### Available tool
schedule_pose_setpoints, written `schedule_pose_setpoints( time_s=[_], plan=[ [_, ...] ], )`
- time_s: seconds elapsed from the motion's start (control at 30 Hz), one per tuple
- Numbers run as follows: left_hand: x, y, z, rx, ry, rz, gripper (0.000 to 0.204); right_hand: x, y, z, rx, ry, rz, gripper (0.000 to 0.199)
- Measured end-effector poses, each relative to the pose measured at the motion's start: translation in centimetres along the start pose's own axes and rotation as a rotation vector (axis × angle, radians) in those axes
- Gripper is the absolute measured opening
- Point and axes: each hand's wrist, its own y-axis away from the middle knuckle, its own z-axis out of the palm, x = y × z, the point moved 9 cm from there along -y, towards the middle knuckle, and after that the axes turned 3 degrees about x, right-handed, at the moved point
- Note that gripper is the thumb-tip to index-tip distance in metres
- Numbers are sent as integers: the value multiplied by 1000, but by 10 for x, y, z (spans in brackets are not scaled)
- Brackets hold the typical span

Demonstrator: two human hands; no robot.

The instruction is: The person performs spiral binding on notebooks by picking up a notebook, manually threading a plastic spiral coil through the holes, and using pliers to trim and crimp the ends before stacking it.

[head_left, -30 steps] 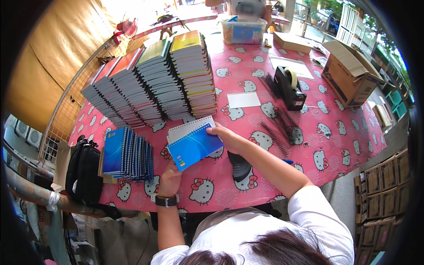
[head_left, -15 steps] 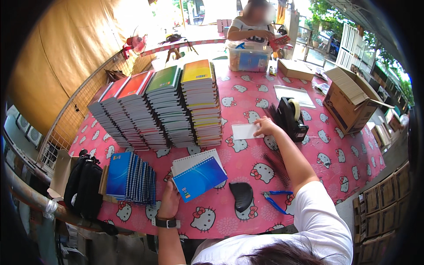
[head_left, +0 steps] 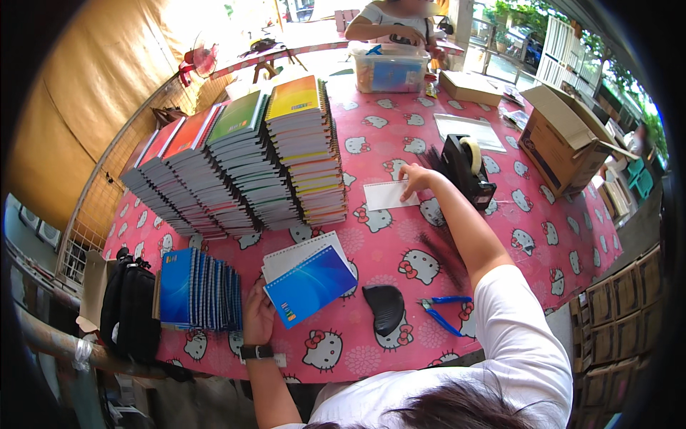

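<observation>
My left hand [head_left: 259, 314] holds a blue notebook [head_left: 312, 286] by its left edge, some fingers hidden under it. White punched sheets [head_left: 304, 250] lie fanned out beneath the blue cover. My right arm stretches forward across the table. At its end my right hand [head_left: 420, 180] grips the right edge of a small white punched sheet [head_left: 388, 196], which lies on the tabletop; the underside of this grip is hidden. Beside that hand stands a black tape dispenser [head_left: 468, 171]. A row of blue spiral notebooks [head_left: 201, 289] is left of my left hand.
Tall stacks of yellow [head_left: 304, 150], green [head_left: 246, 164] and red [head_left: 187, 175] notebooks stand at the left. Near me lie a black curved object [head_left: 384, 309] and blue-handled pliers [head_left: 443, 314]. An open carton [head_left: 564, 143] is at right. A person [head_left: 389, 25] stands behind a clear bin [head_left: 390, 71].
My view has shifted slightly, so the tabletop things appear higher and further left. Both hands keep their hold. The person opposite has brought a hand over the bin; the red item no longer shows.
</observation>
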Motion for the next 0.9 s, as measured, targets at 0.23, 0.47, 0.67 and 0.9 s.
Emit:
schedule_pose_setpoints(
  time_s=[0.23,0.47,0.67,0.9],
  plan=[
    [-1,0,5,24,-26,2,36,1,-2,-2,44,202,-2,71],
    [2,1,4,1,-40,14,34,-2,15,1,62,-146,-53,69],
    [-2,1,7,17,-85,1,35,-10,26,-1,28,42,-94,44],
    [-2,1,8,16,-95,-34,36,-78,75,17,-66,-536,-369,28]
  ],
)
